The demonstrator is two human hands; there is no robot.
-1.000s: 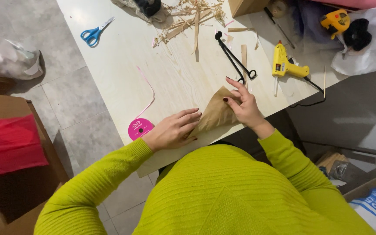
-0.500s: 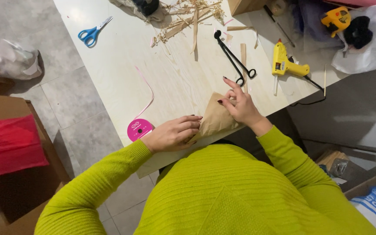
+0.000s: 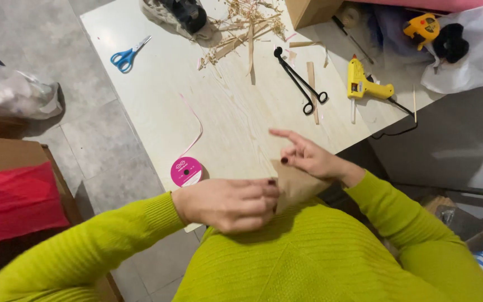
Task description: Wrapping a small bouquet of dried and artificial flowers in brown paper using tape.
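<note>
Lifted now off the table [image 3: 157,84], where it lay flat a second ago: brown paper piece [image 3: 297,182] held up near the chest. Left hand [image 3: 227,204] curled over its near edge, fingers pressed together pinching it; right hand [image 3: 308,156] gripping the far side, index finger stretched out loose. Likely mid-fold or being rolled. Close by, pink ribbon spool [image 3: 186,171]. Farther off: black scissors [image 3: 303,84], yellow glue gun [image 3: 364,84], blue scissors [image 3: 127,55], straw scraps [image 3: 241,28]. Nothing in the way.
</note>
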